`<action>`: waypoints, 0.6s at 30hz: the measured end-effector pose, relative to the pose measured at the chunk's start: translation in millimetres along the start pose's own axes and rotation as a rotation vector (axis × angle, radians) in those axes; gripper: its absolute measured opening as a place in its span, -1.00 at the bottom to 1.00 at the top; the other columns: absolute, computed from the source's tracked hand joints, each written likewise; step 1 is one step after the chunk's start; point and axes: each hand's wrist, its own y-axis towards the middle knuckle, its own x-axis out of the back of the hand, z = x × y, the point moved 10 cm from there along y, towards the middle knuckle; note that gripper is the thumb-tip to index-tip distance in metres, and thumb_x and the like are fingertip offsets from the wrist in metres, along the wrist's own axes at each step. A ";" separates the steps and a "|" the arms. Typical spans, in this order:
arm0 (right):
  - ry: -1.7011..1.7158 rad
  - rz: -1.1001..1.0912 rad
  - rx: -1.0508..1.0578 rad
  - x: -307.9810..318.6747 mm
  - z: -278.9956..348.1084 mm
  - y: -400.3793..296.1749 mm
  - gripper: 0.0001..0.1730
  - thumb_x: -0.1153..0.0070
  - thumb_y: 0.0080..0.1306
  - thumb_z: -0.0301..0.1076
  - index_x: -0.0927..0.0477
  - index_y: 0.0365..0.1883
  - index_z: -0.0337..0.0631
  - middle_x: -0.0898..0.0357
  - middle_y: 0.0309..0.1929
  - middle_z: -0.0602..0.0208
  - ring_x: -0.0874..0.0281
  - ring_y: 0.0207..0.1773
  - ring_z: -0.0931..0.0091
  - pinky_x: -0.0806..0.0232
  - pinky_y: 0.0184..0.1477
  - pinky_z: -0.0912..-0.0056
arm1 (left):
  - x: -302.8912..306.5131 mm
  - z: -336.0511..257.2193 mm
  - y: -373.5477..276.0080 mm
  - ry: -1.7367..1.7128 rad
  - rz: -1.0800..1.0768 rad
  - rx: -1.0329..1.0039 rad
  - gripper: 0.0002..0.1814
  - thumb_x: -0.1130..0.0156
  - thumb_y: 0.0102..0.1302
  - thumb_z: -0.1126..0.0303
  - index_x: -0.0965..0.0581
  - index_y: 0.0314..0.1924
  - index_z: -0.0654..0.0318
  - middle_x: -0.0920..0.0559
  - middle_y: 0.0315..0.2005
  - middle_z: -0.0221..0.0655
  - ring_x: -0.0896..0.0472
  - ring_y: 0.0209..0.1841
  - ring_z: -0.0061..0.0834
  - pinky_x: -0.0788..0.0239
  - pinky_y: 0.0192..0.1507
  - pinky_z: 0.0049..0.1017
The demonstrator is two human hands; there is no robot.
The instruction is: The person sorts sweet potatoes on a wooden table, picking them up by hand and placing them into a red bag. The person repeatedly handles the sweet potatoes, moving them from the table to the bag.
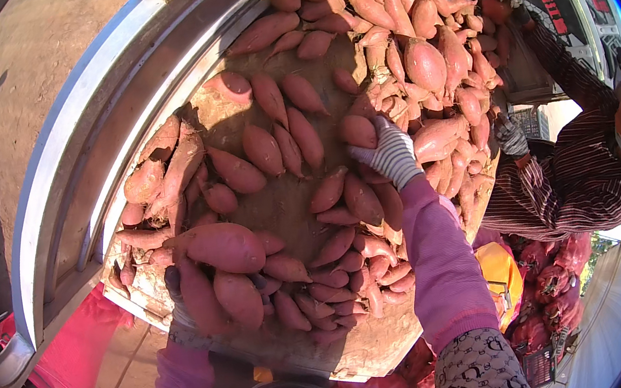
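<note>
My right hand [390, 153], in a striped white and grey glove, is closed around a sweet potato [358, 131] at the edge of the large heap. Low on the left, my gloved left hand [181, 298] is mostly hidden behind several large sweet potatoes [225, 249] and lies under or against them; its grip cannot be made out fully. Between the hands, more sweet potatoes [236, 170] lie spread on a brown board surface [282, 204]. A smaller group with roots and stems [172, 160] rests by the left rail.
A curved metal truck side rail [82, 137] bounds the left. At the right, a co-worker in a striped top [570, 175] reaches gloved hands [511, 136] towards the heap [426, 64]. Red mesh sacks [543, 280], a yellow bag [498, 280] and a plastic crate [539, 367] are lower right.
</note>
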 end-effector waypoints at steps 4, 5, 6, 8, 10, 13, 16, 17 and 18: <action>0.590 -0.107 0.080 -42.2 6.9 -27.8 -0.27 -0.05 0.19 0.18 -0.44 0.06 -0.31 -0.50 -0.03 -0.07 -0.46 0.08 0.23 -0.26 0.13 0.31 | 2.2 0.4 -7.7 -0.021 -0.004 0.003 -0.31 0.16 0.33 -0.17 -0.23 0.26 0.18 -0.34 0.16 -0.33 -0.33 0.12 -0.45 -0.17 0.17 -0.37; 0.893 -0.034 -0.093 -48.3 -2.7 -33.2 -0.21 0.05 0.21 0.25 -0.37 0.12 -0.29 -0.46 0.01 -0.04 -0.46 0.05 0.23 -0.28 0.11 0.29 | 3.3 -2.9 -11.0 -0.023 -0.007 -0.006 -0.31 0.15 0.32 -0.18 -0.23 0.26 0.18 -0.34 0.16 -0.34 -0.33 0.13 -0.45 -0.17 0.18 -0.37; 1.186 0.031 -0.277 -42.6 -9.4 -41.1 -0.15 0.15 0.23 0.33 -0.31 0.18 -0.27 -0.43 0.04 0.00 -0.47 0.02 0.23 -0.29 0.10 0.27 | 2.8 -4.4 -13.1 -0.035 -0.009 -0.008 -0.31 0.15 0.32 -0.18 -0.23 0.26 0.17 -0.34 0.16 -0.34 -0.32 0.13 -0.45 -0.16 0.19 -0.37; 1.498 0.150 -0.399 -49.6 -35.6 -44.6 -0.01 0.33 0.21 0.50 -0.15 0.30 -0.19 -0.38 0.06 0.05 -0.47 -0.07 0.23 -0.36 0.03 0.21 | 2.0 -10.9 -17.0 -0.037 0.004 -0.020 -0.30 0.14 0.31 -0.19 -0.23 0.26 0.17 -0.33 0.17 -0.34 -0.31 0.14 -0.46 -0.14 0.20 -0.38; 1.421 0.232 -0.427 -47.4 -45.6 -49.2 -0.13 0.22 0.25 0.38 -0.26 0.24 -0.21 -0.41 0.02 0.09 -0.47 -0.04 0.26 -0.38 0.01 0.24 | 1.6 -16.5 -20.2 -0.044 0.007 -0.031 -0.29 0.13 0.30 -0.20 -0.23 0.27 0.17 -0.32 0.18 -0.35 -0.30 0.15 -0.47 -0.13 0.21 -0.38; 0.775 0.277 0.004 -41.1 -25.7 -54.6 -0.32 -0.05 0.24 0.07 -0.37 0.14 -0.30 -0.45 0.02 0.03 -0.46 0.05 0.24 -0.33 0.08 0.28 | 3.5 -20.0 -21.0 -0.071 0.002 -0.021 -0.27 0.11 0.29 -0.21 -0.22 0.27 0.17 -0.31 0.19 -0.36 -0.28 0.17 -0.48 -0.11 0.23 -0.39; -0.020 -0.083 0.180 -22.8 35.6 -76.6 -0.44 -0.16 0.07 -0.12 -0.44 -0.05 -0.34 -0.49 -0.09 -0.07 -0.44 -0.02 0.05 -0.30 0.02 0.09 | 9.1 -21.2 -24.3 -0.126 -0.024 -0.020 -0.26 0.10 0.28 -0.22 -0.22 0.28 0.16 -0.30 0.20 -0.37 -0.27 0.19 -0.49 -0.09 0.25 -0.40; -0.072 -0.190 0.206 -40.4 50.9 -85.0 -0.47 -0.17 0.06 -0.08 -0.45 -0.13 -0.32 -0.50 -0.19 0.02 -0.46 -0.13 0.16 -0.33 -0.10 0.10 | 11.1 -21.1 -26.3 -0.163 -0.034 -0.023 -0.25 0.09 0.28 -0.22 -0.22 0.28 0.16 -0.30 0.21 -0.37 -0.26 0.19 -0.50 -0.08 0.26 -0.40; -0.204 -0.236 0.183 -41.4 72.0 -92.5 -0.42 -0.17 0.05 -0.05 -0.44 -0.09 -0.33 -0.49 -0.27 0.12 -0.45 -0.21 0.25 -0.33 -0.17 0.15 | 9.0 -23.4 -26.3 0.010 -0.018 -0.036 -0.24 0.09 0.27 -0.23 -0.21 0.29 0.16 -0.28 0.23 -0.37 -0.23 0.22 -0.49 -0.04 0.28 -0.38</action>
